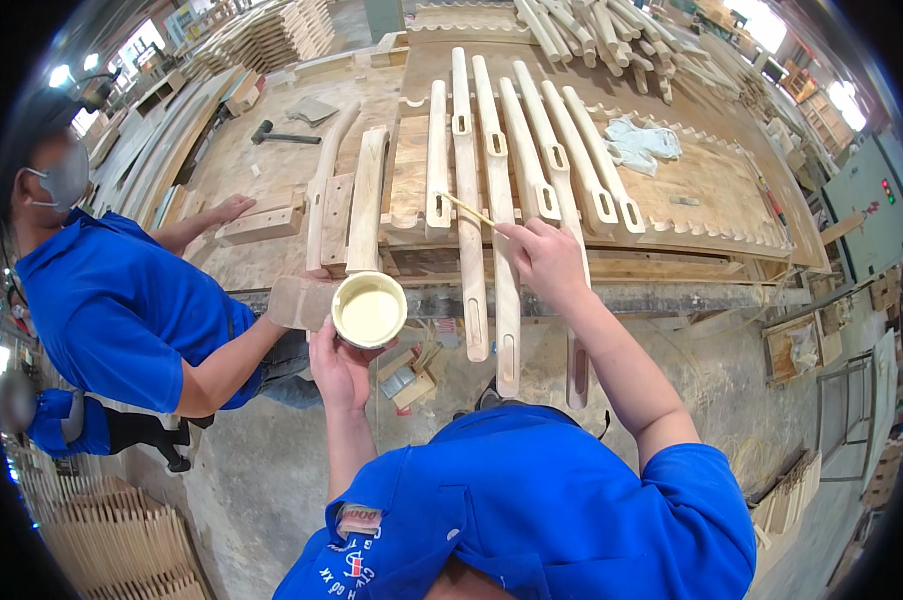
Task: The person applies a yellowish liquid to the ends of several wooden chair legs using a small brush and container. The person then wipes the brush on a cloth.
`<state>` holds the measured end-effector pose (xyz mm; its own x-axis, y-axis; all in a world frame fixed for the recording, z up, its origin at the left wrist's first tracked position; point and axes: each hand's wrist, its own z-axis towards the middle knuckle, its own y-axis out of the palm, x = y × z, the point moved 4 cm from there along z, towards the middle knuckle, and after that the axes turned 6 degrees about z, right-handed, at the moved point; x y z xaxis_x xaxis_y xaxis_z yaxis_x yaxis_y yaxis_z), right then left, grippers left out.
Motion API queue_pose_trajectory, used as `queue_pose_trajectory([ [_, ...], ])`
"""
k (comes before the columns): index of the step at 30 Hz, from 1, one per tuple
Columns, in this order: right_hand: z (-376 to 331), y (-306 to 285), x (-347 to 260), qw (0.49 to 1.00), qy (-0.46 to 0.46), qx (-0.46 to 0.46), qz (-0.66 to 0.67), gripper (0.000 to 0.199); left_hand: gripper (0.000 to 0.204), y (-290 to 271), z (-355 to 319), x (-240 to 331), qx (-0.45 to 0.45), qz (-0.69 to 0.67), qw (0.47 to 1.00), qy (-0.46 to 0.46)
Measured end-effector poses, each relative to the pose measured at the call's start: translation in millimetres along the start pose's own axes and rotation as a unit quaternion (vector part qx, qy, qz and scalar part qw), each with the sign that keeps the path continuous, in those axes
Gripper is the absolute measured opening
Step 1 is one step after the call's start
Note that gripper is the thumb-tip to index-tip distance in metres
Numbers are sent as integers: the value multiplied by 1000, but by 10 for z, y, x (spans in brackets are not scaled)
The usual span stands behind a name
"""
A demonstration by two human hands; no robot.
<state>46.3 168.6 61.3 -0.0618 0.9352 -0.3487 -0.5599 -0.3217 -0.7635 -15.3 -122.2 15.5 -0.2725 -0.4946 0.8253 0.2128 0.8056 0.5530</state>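
Note:
My left hand (341, 370) is closed around a small round tub (402, 312) from below. Pale cream liquid (369, 308) lies inside it. A thin stick (469, 211) is pinched in my right hand (549, 262). Its tip reaches the slot near the lower end of the leftmost slotted wooden piece (438, 135). Under that hand and beside it lie several more long slotted pieces, some jutting past the bench's near edge. One of these is a long rail (506, 320). Whether the tip touches the slot's wall, I cannot tell.
At left, a co-worker (131, 300) stands with one hand near a wooden block (261, 225). On the bench (301, 150) lie a mallet (276, 134), a thick wooden post (369, 200) and pale gloves (641, 145). Scalloped wooden racks support the pieces. More sticks (611, 35) are piled behind.

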Motion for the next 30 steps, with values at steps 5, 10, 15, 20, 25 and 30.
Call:
queue_pose_trajectory([
  [5, -68, -40, -104, 999, -33, -17, -10, 29, 35, -5, -5, -11, 16, -5, 1000, 0],
  [10, -159, -87, -126, 997, -78, 4, -17, 29, 35, 14, 20, -8, 8, -3, 1000, 2],
  [15, -176, -131, -170, 996, -86, 4, -9, 29, 35, 37, 61, -30, -12, -6, 1000, 1],
  [20, -140, -182, -214, 987, -140, -40, 62, 25, 35, 56, 174, -27, 31, 24, 999, 19],
  [25, 322, -561, -256, 975, -215, -35, 37, 19, 37, 174, 559, 59, -3, 69, 998, 12],
  [30, 846, -950, -538, 954, -280, -44, -100, 12, 30, 478, 797, 188, -14, 93, 995, 43],
])
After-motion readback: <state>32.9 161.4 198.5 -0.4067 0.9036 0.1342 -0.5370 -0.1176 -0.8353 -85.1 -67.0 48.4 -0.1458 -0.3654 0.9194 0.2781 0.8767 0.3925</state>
